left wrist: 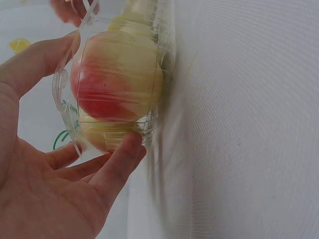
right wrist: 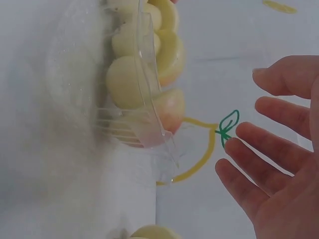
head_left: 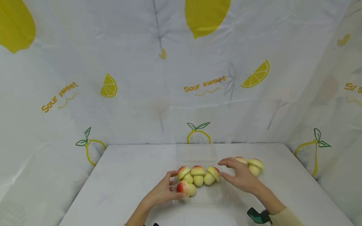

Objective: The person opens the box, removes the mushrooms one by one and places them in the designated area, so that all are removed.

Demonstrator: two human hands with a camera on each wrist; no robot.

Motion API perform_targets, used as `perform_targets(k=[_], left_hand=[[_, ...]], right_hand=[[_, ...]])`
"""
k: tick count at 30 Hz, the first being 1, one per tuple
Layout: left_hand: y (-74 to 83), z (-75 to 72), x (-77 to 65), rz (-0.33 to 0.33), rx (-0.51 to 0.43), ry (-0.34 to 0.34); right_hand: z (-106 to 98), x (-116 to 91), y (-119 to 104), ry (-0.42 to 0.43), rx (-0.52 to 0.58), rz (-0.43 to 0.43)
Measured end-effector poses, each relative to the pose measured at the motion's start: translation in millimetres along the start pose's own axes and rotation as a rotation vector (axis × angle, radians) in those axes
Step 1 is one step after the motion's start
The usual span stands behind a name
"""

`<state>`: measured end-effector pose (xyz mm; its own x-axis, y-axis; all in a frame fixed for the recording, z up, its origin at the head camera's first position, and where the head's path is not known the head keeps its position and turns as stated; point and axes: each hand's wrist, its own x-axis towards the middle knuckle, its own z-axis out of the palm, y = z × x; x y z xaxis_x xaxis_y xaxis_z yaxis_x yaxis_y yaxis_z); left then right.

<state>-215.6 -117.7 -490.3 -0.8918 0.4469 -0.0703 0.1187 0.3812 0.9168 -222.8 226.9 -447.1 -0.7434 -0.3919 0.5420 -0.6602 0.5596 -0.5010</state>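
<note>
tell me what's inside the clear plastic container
Four mushroom-shaped pieces: three along the back, one front left. Their undersides are hidden; the left hand covers some of the front one's edge.

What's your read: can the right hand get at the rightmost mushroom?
Probably yes: the right hand is empty and close by, and the rightmost mushroom lies outside the box, with no barrier showing.

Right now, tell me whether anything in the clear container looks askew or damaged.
Only the front mushroom-shaped piece looks askew: turned sideways in the clear container, cap toward the left hand, while the back three have theirs mostly rearward. No damage shows.
</note>
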Motion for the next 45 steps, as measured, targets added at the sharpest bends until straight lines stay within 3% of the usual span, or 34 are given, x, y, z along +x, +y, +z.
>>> perform_targets(k=[12,21,27,45], left_hand=[[-0.2,-0.8,0.6,-0.005,0.002,-0.004],[0.0,-1.5,0.8,0.002,0.005,-0.003],[-1.1,-1.6,1.0,0.003,0.007,-0.005],[-3.5,-2.5,2.5,-0.007,0.009,-0.009]], right_hand=[[20.4,6.1,-10.9,-0.081,0.064,-0.018],[36.9,11.5,-17.1,-0.197,0.15,-0.015],[48.6,15.3,-20.3,-0.234,0.185,-0.045],[78.5,23.2,-31.7,-0.336,0.236,-0.027]])
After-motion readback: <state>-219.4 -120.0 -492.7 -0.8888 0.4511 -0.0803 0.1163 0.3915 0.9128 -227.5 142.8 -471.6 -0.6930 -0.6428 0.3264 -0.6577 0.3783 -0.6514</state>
